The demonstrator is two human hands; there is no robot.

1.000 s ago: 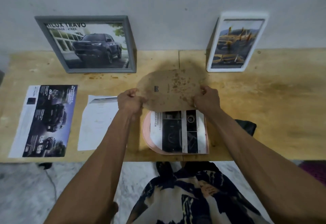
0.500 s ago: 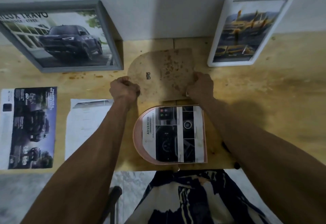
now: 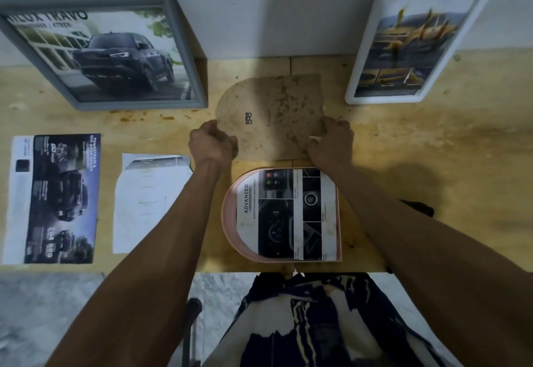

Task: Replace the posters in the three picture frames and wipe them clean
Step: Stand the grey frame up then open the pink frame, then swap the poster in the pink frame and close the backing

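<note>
Three frames are in view on the wooden table (image 3: pixel 432 164), and none can be called finished from what shows. Two of them, a grey frame (image 3: pixel 184 49) at the back left and a white frame (image 3: pixel 363 78) at the back right, lean upright against the wall, each with a car picture inside; whether those are old or new pictures I cannot tell. A third, pink arch-shaped frame (image 3: pixel 230 222) lies flat at the front edge near the middle, opened, with a printed poster (image 3: pixel 288 213) resting in it. Its stained brown backing board (image 3: pixel 274 112) is out of the frame, held just behind it toward the middle of the table. Two loose sheets, a dark car poster (image 3: pixel 57 199) and a pale sheet (image 3: pixel 147 202), lie flat toward the front left. I judge the arch frame to be mid-swap, with closing it and all wiping likely still ahead; a dark cloth-like thing (image 3: pixel 421 208) peeks out beyond the right forearm. Both arms reach forward, nearly straight. The left hand (image 3: pixel 213 144) is curled closed on the board's left edge, and the right hand (image 3: pixel 331 141) pinches its right edge, knuckles up.
</note>
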